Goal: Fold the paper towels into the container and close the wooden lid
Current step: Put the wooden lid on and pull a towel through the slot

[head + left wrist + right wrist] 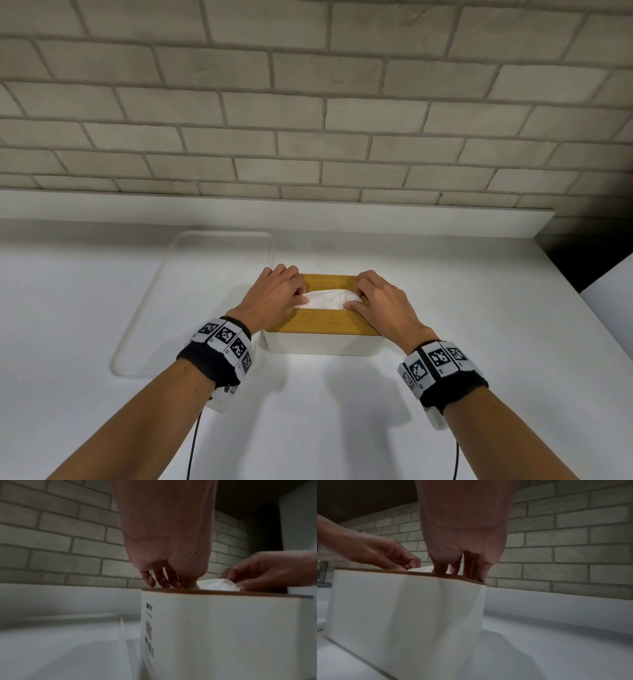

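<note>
Container: one white container [323, 344] stands on the white table [445, 308], straight ahead of the person, between the two wrists.
Lid: one wooden lid [322, 323] lies flat on the container's top and looks seated; its long axis runs left to right.
Paper towel: one white tuft of paper towel [330, 299] pokes up through the slot in the middle of the lid; how many sheets lie beneath I cannot tell.
Left hand: the left hand [274, 298] sits on the lid's left end, fingers curled, thumb and fingertips pinching the tuft's left edge.
Right hand: the right hand [380, 301] sits on the lid's right end, fingers bent down onto the wood, thumb touching the tuft's right edge; whether it truly pinches the paper I cannot tell.
Key relation: the tuft lies between the two hands, both equally near, each at one end of the slot.
Other things: one clear tray [191, 301] lies on the table just left of the container.
Progress, as judged: nearly done; only dressing the tuft seems left.
</note>
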`<state>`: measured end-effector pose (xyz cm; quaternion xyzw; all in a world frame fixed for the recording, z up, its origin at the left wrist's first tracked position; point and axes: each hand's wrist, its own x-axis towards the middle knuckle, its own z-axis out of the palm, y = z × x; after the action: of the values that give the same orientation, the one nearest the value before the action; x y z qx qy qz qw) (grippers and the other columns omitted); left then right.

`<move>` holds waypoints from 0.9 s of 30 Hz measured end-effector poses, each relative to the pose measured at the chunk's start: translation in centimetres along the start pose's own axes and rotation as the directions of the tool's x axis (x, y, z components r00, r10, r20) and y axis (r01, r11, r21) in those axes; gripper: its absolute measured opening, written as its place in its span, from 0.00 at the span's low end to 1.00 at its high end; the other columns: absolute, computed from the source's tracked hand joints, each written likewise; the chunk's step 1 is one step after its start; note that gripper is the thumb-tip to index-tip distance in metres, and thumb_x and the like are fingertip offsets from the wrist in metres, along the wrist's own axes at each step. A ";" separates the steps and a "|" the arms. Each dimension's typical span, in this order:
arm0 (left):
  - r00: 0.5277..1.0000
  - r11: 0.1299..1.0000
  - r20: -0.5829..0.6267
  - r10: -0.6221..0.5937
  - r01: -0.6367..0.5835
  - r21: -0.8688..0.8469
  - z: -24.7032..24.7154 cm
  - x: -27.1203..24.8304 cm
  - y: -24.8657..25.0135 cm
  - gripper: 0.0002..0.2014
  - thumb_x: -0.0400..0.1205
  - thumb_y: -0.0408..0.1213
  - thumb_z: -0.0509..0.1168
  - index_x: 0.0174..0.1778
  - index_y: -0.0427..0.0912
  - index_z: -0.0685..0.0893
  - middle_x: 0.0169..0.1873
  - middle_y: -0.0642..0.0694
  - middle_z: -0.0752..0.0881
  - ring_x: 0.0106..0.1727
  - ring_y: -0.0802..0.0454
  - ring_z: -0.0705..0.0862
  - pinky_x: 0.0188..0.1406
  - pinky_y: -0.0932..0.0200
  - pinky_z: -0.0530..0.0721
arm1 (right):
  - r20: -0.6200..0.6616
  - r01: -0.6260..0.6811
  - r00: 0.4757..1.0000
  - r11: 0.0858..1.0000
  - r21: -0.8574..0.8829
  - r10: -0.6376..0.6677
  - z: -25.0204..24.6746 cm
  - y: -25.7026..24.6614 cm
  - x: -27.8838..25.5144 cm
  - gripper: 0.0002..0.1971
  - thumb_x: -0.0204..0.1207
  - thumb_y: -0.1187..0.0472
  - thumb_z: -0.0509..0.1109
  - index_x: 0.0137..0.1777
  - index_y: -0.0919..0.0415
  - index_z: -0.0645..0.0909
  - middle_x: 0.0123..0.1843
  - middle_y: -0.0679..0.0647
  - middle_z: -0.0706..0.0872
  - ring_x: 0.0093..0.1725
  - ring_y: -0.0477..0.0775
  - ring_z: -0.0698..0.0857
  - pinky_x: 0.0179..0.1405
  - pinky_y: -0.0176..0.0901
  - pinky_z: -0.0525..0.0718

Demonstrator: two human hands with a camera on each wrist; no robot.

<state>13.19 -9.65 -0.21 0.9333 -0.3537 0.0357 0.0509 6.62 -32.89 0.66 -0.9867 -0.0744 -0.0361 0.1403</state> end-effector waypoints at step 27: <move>0.980 0.999 -0.194 0.036 -0.036 0.002 0.8 -1.9 0.3 0.16 0.63 0.22 0.75 0.43 0.40 0.84 0.40 0.45 0.86 0.38 0.47 0.82 0.33 0.58 0.83 | 0.031 -0.046 0.999 0.985 0.168 0.041 -0.8 -0.3 -0.2 0.08 0.79 0.54 0.69 0.51 0.58 0.79 0.54 0.49 0.82 0.48 0.55 0.81 0.47 0.42 0.78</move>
<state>11.64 -8.71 -1.16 0.9188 -0.3638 0.1272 0.0852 6.31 -32.84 1.53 -0.9731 -0.0575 -0.0131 0.2229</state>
